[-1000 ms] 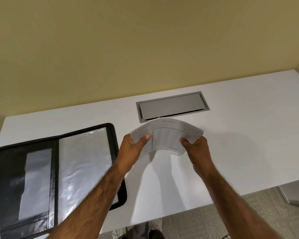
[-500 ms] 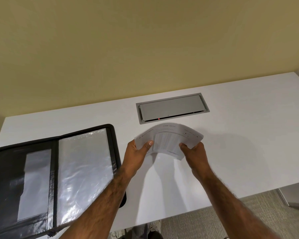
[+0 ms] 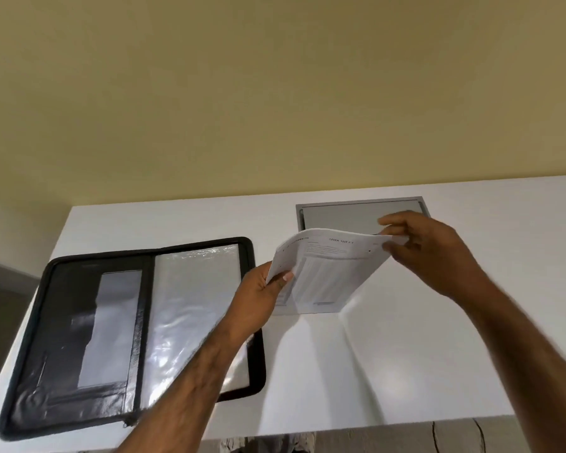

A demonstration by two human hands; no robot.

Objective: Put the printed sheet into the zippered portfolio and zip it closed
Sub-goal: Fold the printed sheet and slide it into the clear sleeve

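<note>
A white printed sheet point(image 3: 324, 269) hangs in the air above the white desk, bowed and tilted down toward me. My left hand point(image 3: 258, 295) pinches its left edge. My right hand point(image 3: 428, 250) holds its far right corner between thumb and fingers. The black zippered portfolio point(image 3: 79, 322) lies open flat on the desk's left side. It shows a black pocket panel on the left and a shiny clear plastic sleeve point(image 3: 193, 305) on the right. My left forearm crosses over the portfolio's lower right corner.
A grey recessed cable hatch point(image 3: 340, 214) is set into the white desk point(image 3: 406, 354) behind the sheet, partly hidden by my right hand. A yellow wall rises behind the desk. Carpet shows past the desk's near edge.
My right hand has shifted from the sheet's near edge to its far right corner. The sheet now tilts down toward me, and the view has swung left, showing more of the portfolio.
</note>
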